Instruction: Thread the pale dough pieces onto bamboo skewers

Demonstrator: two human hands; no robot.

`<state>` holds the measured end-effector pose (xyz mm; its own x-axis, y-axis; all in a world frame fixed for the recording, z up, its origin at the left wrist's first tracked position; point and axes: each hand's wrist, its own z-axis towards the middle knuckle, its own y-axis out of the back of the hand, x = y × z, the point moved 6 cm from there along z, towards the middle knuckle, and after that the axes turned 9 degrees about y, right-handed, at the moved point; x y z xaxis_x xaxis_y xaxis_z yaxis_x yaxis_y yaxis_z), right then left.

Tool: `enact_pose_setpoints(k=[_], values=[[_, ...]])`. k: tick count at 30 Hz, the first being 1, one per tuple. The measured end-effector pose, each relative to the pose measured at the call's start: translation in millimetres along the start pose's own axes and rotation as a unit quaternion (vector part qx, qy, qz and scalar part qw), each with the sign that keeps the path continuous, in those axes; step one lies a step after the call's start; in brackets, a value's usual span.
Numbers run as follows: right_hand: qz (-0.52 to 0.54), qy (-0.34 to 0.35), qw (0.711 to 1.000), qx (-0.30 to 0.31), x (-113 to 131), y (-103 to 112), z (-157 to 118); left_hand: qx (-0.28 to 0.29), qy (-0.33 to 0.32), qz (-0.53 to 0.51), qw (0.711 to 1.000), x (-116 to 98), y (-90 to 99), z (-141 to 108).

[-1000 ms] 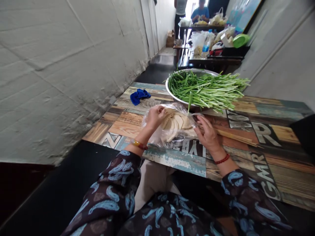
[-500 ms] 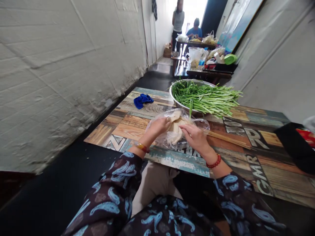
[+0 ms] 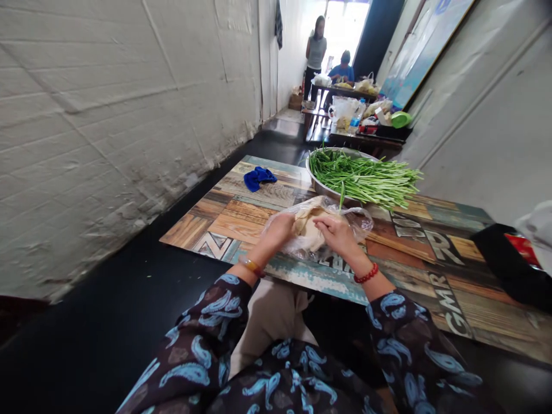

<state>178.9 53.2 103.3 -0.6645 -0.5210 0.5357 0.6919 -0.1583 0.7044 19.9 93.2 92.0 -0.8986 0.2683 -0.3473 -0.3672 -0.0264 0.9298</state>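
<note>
Soft, pale beige sheets, perhaps tofu skin (image 3: 308,231), lie in a clear plastic bag (image 3: 361,218) on the wood-patterned table (image 3: 241,215). My left hand (image 3: 279,231) is closed on the left edge of the sheets, its fingertips partly hidden by them. My right hand (image 3: 338,234) pinches at the right side of the sheets, thumb and forefinger together. Thin wooden skewers (image 3: 403,247) lie to the right of the bag. Just behind it stands a metal bowl (image 3: 317,184) heaped with green chives (image 3: 366,178), one stalk hanging over the rim.
A blue cloth (image 3: 259,178) lies at the table's far left. At the right edge sits a black box (image 3: 502,261) with a red packet. Farther back, another table holds a water bottle (image 3: 356,118), bags and a green lid (image 3: 401,119). Two people are beyond, one standing, one seated.
The beige sheets have been spread flatter and a fold now shows between my hands. My view has shifted slightly, and the standing person is seen more fully.
</note>
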Motion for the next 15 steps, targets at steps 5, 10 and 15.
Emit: enact_pose_setpoints(k=[5,10,15], values=[[0.189,-0.171,0.967,0.030,-8,-24,-1,0.045,0.017,-0.104,0.993,-4,3.4,2],[0.291,-0.239,0.926,0.040,0,-51,2,0.077,-0.047,-0.083,0.992,-12,7.9,-15],[0.410,-0.305,0.860,0.002,15,-64,-2,0.037,-0.096,0.011,0.995,-21,19.0,-46]])
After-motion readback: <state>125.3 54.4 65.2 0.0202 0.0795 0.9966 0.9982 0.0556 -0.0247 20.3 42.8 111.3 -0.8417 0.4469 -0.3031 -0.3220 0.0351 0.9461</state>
